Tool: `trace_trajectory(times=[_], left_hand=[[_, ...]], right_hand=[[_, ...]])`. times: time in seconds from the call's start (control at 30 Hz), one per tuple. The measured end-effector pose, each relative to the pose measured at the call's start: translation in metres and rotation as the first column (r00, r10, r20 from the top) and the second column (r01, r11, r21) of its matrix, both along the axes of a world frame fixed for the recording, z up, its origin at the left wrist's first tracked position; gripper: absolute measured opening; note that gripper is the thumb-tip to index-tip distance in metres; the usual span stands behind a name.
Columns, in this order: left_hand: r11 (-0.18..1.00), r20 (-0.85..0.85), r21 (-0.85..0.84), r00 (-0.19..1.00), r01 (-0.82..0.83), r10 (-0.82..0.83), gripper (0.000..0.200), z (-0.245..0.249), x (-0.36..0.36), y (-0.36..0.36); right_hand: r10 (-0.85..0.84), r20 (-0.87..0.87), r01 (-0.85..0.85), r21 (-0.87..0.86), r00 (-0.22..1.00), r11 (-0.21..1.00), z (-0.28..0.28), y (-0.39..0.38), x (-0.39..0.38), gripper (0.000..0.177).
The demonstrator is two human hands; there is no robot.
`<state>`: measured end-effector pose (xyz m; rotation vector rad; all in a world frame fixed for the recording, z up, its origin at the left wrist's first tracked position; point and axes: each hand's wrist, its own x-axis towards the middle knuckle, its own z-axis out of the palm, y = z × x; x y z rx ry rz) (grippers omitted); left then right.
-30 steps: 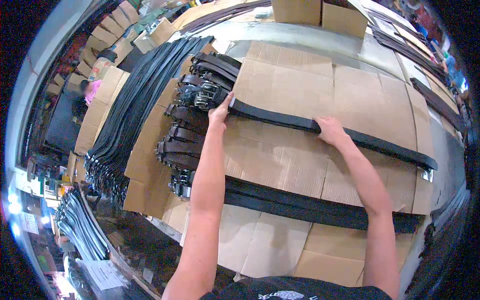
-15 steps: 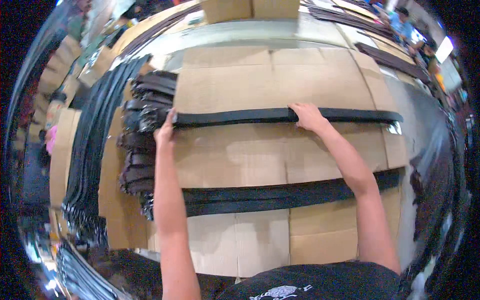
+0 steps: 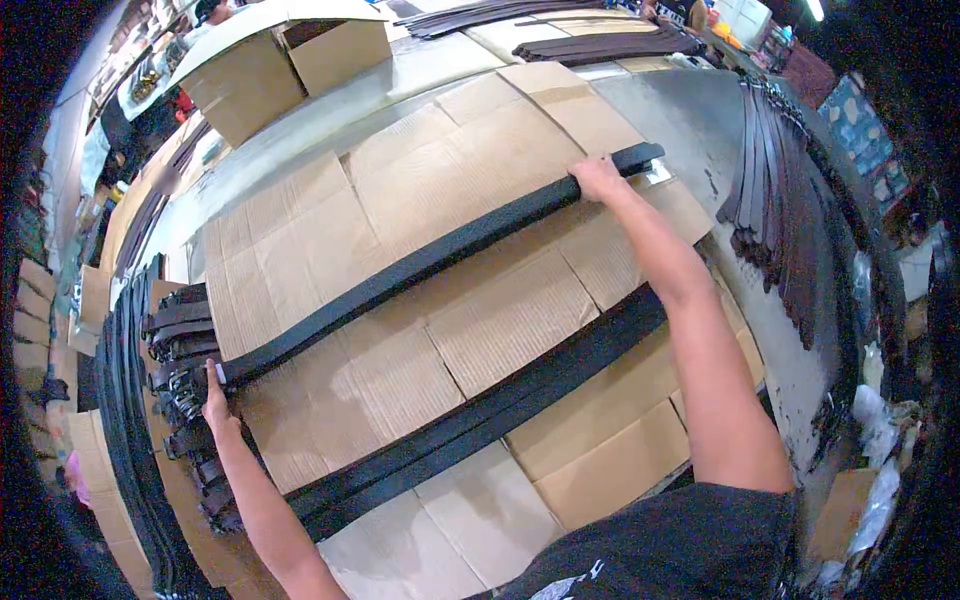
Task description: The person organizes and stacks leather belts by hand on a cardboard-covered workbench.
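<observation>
A long black belt [image 3: 430, 262] lies stretched out straight and slantwise across flattened cardboard sheets [image 3: 480, 180] that cover the table. The right hand [image 3: 598, 178] rests on it close to its far end, with the fingers bent over the strap's far edge and holding it down. The left hand [image 3: 214, 402] presses on the belt's other end, fingers straight and close together, flat on the strap. Just beside that hand sits a pile of belt ends with buckles [image 3: 180, 335]. A thick stack of black belts [image 3: 480, 420] lies parallel to the single belt, nearer the person. More dark belts [image 3: 770, 190] lie along the table's right side, and cardboard boxes [image 3: 290, 60] stand at the far edge.
</observation>
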<state>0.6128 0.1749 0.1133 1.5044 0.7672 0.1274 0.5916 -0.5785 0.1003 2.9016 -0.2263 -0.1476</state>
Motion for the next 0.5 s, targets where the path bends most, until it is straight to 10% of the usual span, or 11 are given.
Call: trace_trajectory(times=[0.33,0.43,0.5], left_hand=[[0.998,0.072,-0.021,0.996,0.056,-0.055,0.076,-0.014,0.001,0.013],[0.994,0.209,0.006,0.972,0.108,-0.107,0.069,0.001,-0.011,-0.01],[0.998,0.148,0.038,0.987,0.054,-0.059,0.072,0.014,-0.018,-0.017]], right_hand=[[0.2,0.032,-0.202,0.06,0.979,0.978,-0.002,-0.021,0.0,0.017],[0.102,-0.118,-0.102,0.006,0.988,0.995,0.001,-0.009,0.008,0.032],[0.12,-0.257,-0.134,-0.037,0.959,0.99,0.026,0.019,0.01,0.075]])
